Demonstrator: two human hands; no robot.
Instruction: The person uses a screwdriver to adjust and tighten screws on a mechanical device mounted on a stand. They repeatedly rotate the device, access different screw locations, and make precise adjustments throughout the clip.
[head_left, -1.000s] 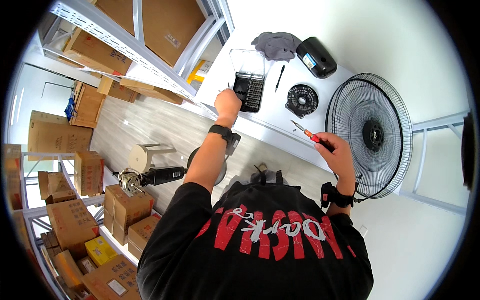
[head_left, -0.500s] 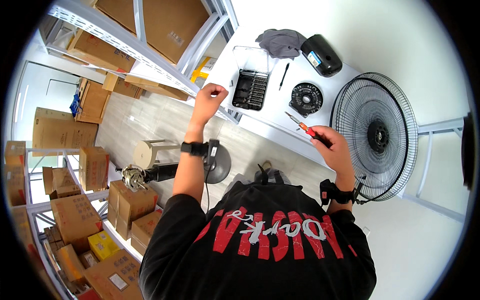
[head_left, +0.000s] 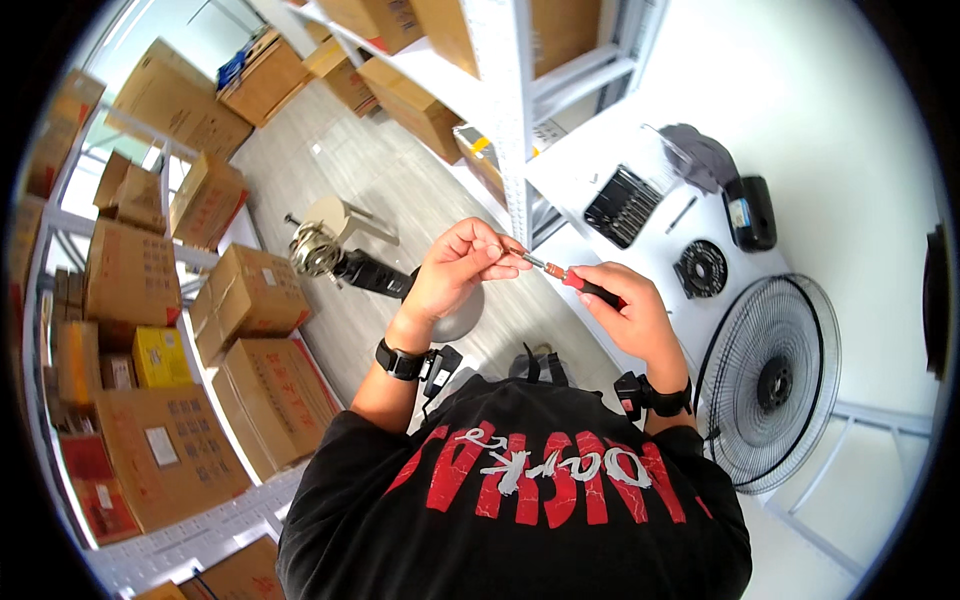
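Note:
Above the floor, in front of my chest, both hands meet at a screwdriver (head_left: 572,279) with a red and black handle. The handle sits in the closed fingers of my right hand (head_left: 630,312), its shaft pointing left. At the shaft's tip, my left hand (head_left: 462,268) is pinched, thumb against fingers. Whether a small piece is between those fingertips I cannot make out. Just left of and beyond my left hand is a fan stand's bare motor (head_left: 316,248) on a black neck (head_left: 372,274); my left hand and forearm partly cover the stand.
On the white table (head_left: 640,262) at right lie a screwdriver bit case (head_left: 622,206), a round black vented cover (head_left: 701,269), a black housing (head_left: 750,213), a thin black stick (head_left: 682,215) and a grey cloth (head_left: 700,157). A fan grille (head_left: 730,400) leans nearby. Shelves with cartons (head_left: 170,460) stand left.
My left hand has come across to the screwdriver's tip, and the right hand has drawn the screwdriver away from the table. The view has turned, shifting the table right.

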